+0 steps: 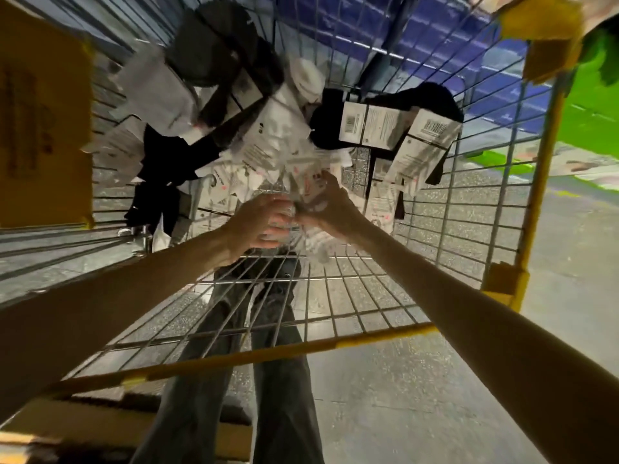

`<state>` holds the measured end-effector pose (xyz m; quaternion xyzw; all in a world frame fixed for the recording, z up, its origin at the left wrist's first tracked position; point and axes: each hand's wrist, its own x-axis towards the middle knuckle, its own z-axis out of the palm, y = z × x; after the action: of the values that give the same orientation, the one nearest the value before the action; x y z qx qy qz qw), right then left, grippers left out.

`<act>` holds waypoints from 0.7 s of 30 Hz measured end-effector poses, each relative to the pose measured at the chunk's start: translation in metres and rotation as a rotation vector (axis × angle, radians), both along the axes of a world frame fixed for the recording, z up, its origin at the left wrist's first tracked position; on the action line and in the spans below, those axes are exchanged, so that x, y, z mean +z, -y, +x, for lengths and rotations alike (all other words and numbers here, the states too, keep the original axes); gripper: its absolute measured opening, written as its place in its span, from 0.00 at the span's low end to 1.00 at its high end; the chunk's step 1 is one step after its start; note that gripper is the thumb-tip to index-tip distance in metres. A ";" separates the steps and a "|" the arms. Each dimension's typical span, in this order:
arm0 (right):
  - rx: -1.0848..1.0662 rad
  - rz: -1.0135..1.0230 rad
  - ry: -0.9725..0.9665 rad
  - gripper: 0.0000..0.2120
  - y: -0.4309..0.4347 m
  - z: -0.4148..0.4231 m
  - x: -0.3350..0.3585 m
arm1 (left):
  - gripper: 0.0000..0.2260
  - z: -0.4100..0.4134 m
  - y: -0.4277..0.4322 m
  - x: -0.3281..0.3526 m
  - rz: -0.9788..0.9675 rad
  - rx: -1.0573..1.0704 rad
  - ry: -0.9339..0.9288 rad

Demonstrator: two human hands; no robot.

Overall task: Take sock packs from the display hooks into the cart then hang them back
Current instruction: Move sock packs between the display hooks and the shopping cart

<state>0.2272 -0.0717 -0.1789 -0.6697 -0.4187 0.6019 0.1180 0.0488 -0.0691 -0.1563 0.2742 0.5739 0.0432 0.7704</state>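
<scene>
I look down into a wire cart [351,289] with yellow edges. A heap of sock packs [274,142], black and white with printed paper sleeves, fills its far end. My left hand [258,222] and my right hand [331,209] meet over the near side of the heap. Both are closed around a bundle of white sock packs [301,185], blurred by motion. A black pack with a barcode label [368,125] lies to the right of the heap. How many packs my hands hold is unclear.
The cart's yellow handle bar [254,356] crosses below my arms, and a yellow corner post [542,182] stands at right. My legs in dark trousers [268,380] show through the mesh. A yellow panel [43,128] is at left; grey floor [418,396] lies under the cart.
</scene>
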 end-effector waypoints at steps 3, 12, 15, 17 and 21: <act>-0.113 -0.017 -0.271 0.38 -0.009 -0.028 0.030 | 0.18 -0.002 -0.018 0.023 -0.093 0.223 0.108; 0.053 -0.048 0.210 0.25 -0.010 -0.013 0.004 | 0.14 -0.068 -0.032 0.004 -0.095 0.350 0.025; 0.313 -0.062 0.619 0.43 -0.004 0.007 -0.029 | 0.21 -0.081 -0.030 -0.008 -0.101 0.320 0.079; 0.443 -0.136 0.712 0.56 -0.002 0.015 -0.049 | 0.19 -0.084 -0.033 -0.010 -0.095 0.309 0.109; 0.446 -0.166 0.828 0.67 0.004 0.008 -0.075 | 0.15 -0.085 -0.039 -0.018 -0.089 0.324 0.146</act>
<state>0.2351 -0.0755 -0.2541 -0.7541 -0.5144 0.3268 -0.2448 -0.0364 -0.0303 -0.1738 0.1400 0.5544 0.1610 0.8044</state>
